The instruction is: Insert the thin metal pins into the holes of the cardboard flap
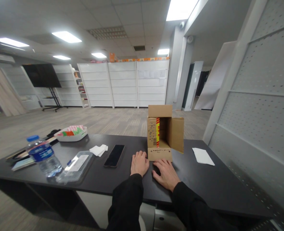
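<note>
A small brown cardboard box [152,133] lies on its side on the dark desk, its open mouth facing me and its flaps spread. Red and yellow tape shows at the left of the opening, and the lower flap [160,155] hangs toward the desk with a row of small holes. My left hand [140,163] rests palm down on the desk by the flap's left corner, holding nothing that I can see. Close to the flap's lower edge, my right hand [167,173] lies palm down with its thumb apart from the fingers. Whether the fingertips touch the flap is unclear.
Left of my hands lie a phone [114,155], white tissues [98,150], a clear plastic case [77,166] and a water bottle [44,157]. A white basket [71,133] stands farther back. White paper [203,156] lies right; a perforated panel [262,122] borders the desk.
</note>
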The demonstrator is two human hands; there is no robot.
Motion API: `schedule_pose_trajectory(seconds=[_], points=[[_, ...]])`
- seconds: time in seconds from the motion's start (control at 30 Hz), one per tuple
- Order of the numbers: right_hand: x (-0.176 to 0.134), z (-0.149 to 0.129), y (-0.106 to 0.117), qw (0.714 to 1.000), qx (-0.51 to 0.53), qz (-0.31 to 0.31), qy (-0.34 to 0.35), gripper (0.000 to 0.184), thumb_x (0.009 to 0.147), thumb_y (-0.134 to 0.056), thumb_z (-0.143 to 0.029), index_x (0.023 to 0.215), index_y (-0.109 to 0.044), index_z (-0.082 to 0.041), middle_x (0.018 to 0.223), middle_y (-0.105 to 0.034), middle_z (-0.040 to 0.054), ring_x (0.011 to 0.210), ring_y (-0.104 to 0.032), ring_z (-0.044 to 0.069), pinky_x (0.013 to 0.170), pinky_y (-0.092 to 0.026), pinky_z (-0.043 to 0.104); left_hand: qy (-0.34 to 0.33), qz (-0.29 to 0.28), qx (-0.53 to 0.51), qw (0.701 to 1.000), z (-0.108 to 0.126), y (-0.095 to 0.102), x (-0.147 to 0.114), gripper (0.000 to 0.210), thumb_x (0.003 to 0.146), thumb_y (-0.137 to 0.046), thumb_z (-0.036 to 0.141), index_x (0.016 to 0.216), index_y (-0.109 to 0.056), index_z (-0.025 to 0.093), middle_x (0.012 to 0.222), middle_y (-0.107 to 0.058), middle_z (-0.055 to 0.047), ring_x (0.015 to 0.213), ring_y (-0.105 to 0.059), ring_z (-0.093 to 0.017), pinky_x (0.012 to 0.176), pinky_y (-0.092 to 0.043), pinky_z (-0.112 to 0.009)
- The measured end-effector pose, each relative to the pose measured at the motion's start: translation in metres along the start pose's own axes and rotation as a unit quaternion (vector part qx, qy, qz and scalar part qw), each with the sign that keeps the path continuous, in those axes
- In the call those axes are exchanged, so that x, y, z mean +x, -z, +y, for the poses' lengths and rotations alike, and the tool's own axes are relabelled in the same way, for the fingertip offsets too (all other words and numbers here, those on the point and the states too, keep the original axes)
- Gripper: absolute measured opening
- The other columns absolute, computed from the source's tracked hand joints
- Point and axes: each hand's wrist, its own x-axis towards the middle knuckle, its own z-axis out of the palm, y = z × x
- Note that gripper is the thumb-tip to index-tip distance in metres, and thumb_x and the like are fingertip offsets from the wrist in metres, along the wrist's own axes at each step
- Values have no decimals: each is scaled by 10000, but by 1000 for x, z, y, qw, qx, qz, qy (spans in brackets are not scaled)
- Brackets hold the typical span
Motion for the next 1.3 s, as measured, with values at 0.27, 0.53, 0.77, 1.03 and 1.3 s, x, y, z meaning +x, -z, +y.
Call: schedule_pose_trajectory(seconds=[0.27,0.53,0.77,1.03,1.3], points=[[0,0,1,1000,2,-4,10,243,863,-564,-278,1086,-629,-206,1108,-648,69,1042,-525,240,913,-341,366,1,4,-5,1000,0,0,-1,141,858,-472,173,928,-588,211,1032,-615,-64,1026,-515,-226,865,-349,-362],[1,0,2,1000,-7,-14,10,243,864,-563,-283,1090,-626,-219,1108,-650,58,1040,-525,232,920,-336,361,14,-10,-9,1000,2,5,-3,146,868,-462,169,927,-589,212,1047,-618,-68,1038,-513,-222,882,-345,-358],[1,0,2,1000,-7,-18,10,252,862,-567,-291,1096,-625,-219,1095,-646,60,1038,-517,236,915,-332,361,4,6,-9,1000,0,1,-4,130,862,-467,163,905,-580,211,1015,-614,-62,1005,-521,-220,860,-347,-353],[1,1,1,1000,1,-14,13,239,857,-570,-279,1081,-625,-214,1091,-647,54,1034,-514,235,920,-327,360,4,6,-14,1000,0,1,-4,129,864,-466,173,908,-582,210,1010,-607,-60,994,-517,-217,851,-353,-357],[2,2,0,1000,1,-16,15,222,867,-568,-268,1069,-642,-212,1053,-656,59,1022,-521,239,913,-335,360,-2,18,-7,1000,-2,-3,-4,109,862,-481,175,894,-579,210,989,-609,-57,993,-524,-220,843,-356,-353]])
